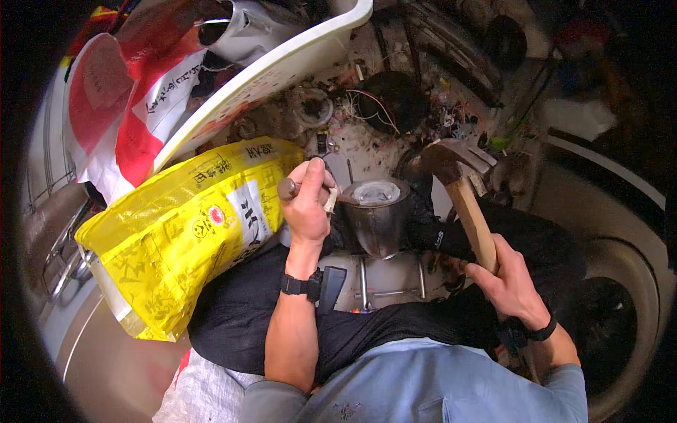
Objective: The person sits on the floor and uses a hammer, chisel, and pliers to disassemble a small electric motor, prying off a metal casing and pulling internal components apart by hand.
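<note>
My right hand [506, 279] is closed round the wooden handle of a hammer [471, 220], whose metal head is raised to the right of a dark, tapered metal block [379, 225]. My left hand [308, 203] grips a short round-ended metal rod [287, 187], which looks like a punch or chisel. Its far end points right, toward the block's rim; whether it touches there I cannot tell. Beside my left fingers shows a small pale piece [331, 200], too small to name. A silvery round surface [376, 192] fills the top of the block, which stands between my knees.
A yellow printed bag [176, 243] leans by my left leg. Behind it rises a white plastic panel [282, 67], with a red and white bag [130, 106] beyond. Scraps and wires [374, 102] litter the floor ahead. A round tub-like container [627, 282] stands at the right.
</note>
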Tool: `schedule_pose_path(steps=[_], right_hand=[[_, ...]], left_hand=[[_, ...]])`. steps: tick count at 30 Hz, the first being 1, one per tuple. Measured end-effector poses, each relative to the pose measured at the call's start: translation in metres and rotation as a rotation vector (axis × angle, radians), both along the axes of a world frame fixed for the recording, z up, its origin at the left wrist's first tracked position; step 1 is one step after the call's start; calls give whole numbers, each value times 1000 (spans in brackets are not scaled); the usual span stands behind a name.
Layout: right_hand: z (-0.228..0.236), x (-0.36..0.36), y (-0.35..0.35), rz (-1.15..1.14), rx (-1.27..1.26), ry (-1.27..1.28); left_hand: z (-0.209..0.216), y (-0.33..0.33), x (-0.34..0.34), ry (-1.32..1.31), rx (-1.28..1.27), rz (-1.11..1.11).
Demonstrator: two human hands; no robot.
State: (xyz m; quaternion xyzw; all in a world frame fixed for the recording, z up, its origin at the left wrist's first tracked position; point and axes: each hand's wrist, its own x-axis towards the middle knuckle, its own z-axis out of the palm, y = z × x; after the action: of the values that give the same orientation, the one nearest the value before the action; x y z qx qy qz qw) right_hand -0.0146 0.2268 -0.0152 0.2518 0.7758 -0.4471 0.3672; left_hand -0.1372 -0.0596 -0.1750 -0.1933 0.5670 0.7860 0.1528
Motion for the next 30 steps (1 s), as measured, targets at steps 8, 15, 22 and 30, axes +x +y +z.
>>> schedule_pose_path(steps=[8, 15, 22, 30], right_hand=[[5, -6, -4, 52, -65, 19], [42, -31, -27, 248, -76, 341], [85, -57, -68, 490, -124, 433], [88, -65, -81, 570, 66, 382]], left_hand=[[12, 12, 12, 29, -259, -201], [14, 13, 10, 55, -181, -147], [-19, 8, 28, 107, -159, -23], [-5, 17, 24, 258, -316, -168]])
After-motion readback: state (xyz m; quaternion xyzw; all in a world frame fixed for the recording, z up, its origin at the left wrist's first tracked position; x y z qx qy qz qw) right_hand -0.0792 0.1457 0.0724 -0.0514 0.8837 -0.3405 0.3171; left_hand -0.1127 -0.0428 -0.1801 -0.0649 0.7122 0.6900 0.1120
